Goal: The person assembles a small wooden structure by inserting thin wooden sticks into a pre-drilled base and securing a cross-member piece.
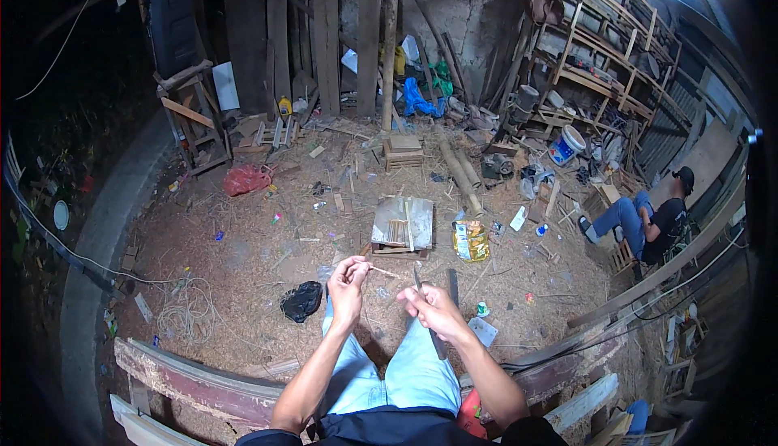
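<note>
My left hand pinches a thin pale stick that points right toward the other hand. In my right hand is a knife gripped by the handle, its dark blade rising just beside the stick's tip. Both hands hover above my knees in light blue jeans. I am seated, and my forearms come in from the lower edge.
Wood shavings cover the floor. Ahead lie a low wooden block with strips on it, a yellow packet, a black bag and a red bag. A person sits at right. Planks and shelves line the back; a worn beam lies at left.
</note>
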Available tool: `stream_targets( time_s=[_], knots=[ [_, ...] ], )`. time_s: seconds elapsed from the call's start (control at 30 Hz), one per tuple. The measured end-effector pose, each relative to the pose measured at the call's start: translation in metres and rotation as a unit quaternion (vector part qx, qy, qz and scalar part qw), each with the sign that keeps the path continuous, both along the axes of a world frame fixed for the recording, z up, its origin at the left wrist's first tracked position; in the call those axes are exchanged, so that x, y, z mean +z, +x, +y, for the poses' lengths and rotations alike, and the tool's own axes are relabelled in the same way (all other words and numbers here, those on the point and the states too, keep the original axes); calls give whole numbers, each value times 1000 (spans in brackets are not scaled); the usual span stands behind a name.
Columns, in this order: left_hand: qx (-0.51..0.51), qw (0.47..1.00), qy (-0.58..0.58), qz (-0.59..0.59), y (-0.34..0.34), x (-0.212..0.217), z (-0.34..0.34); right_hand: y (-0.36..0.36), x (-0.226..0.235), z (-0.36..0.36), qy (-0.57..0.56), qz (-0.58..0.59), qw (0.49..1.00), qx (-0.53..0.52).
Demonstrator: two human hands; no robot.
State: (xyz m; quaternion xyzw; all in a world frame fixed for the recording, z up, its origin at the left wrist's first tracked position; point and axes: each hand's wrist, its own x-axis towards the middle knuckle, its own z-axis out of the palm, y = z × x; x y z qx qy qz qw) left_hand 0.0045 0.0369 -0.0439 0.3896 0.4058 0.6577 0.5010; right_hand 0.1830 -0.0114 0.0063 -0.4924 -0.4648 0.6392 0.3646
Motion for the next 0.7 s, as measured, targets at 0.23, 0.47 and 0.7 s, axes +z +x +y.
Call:
stream_targets(
  time_s=[0.23,0.47,0.7],
  knots=[
    [-60,998,4,17,-1,38,-11,-18,-19,3,286,-249,923,-68],
    [-61,998,6,26,5,26,-19,-35,-40,4,169,-186,967,-40],
    [-83,996,-18,4,1,32,-31,-15,-14,10,173,-162,970,-60]
  ],
)
